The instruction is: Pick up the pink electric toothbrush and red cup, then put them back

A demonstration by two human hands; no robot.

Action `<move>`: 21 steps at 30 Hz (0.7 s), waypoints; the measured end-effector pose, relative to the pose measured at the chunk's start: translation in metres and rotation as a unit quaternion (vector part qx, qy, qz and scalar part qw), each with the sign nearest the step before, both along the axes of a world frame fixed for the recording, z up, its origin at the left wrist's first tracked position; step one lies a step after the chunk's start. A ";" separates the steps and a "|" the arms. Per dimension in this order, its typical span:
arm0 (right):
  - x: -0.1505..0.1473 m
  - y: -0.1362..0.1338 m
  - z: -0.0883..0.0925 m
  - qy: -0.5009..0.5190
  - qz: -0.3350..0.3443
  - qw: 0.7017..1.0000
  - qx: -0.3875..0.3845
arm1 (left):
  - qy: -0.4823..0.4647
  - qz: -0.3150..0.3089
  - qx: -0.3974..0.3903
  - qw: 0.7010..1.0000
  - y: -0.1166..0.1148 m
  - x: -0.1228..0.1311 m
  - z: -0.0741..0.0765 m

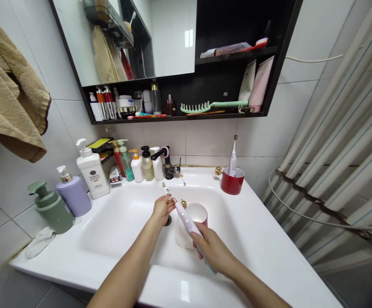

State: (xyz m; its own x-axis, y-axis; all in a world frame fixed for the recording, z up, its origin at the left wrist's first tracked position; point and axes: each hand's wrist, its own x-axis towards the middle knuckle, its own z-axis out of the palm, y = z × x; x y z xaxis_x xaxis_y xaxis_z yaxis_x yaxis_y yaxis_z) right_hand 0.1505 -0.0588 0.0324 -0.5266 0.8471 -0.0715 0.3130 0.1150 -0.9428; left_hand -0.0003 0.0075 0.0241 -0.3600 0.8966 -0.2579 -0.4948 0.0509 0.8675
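Gripping a lilac toothbrush handle (186, 218) over the sink (118, 222) is the right hand (209, 243); the left hand (162, 208) pinches a small brush head (167, 188). Printing on the large white bottle (93, 177) is unreadably small.

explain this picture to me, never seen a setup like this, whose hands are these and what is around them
There is no machine here: these are a person's bare hands over a sink, seen by a camera on that person's head, looking forward and down. The right hand grips a pale electric toothbrush handle. The left hand, near the handle's top, appears to pinch a small brush head. A white-lined cup is in the sink. Around it, pump bottles stand left and back; a red cup, back right, holds another toothbrush.
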 end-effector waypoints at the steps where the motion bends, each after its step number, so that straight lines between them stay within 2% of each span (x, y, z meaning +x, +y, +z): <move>1: 0.002 0.002 0.004 0.022 -0.009 1.000 0.012 | 0.046 -0.037 -0.015 0.998 0.006 0.003 0.002; 2: 0.004 0.005 0.007 0.041 -0.017 0.999 0.023 | 0.084 -0.061 -0.028 0.994 0.014 0.008 0.004; 4: 0.011 0.012 0.010 0.060 -0.027 0.997 0.035 | 0.131 -0.071 -0.043 0.988 0.033 0.022 0.007; 10: 0.028 0.027 -0.002 0.056 -0.078 0.995 0.035 | 0.237 -0.030 -0.070 0.968 0.107 0.055 0.007; 13: 0.029 0.029 -0.004 0.060 -0.075 0.994 0.045 | 0.287 -0.007 -0.076 0.955 0.135 0.063 0.004; 17: 0.028 0.030 -0.001 0.079 -0.055 0.994 0.044 | 0.319 0.013 -0.066 0.945 0.152 0.067 0.001; 21: 0.029 0.030 0.001 0.088 -0.042 0.995 0.036 | 0.309 0.032 -0.041 0.950 0.150 0.054 -0.002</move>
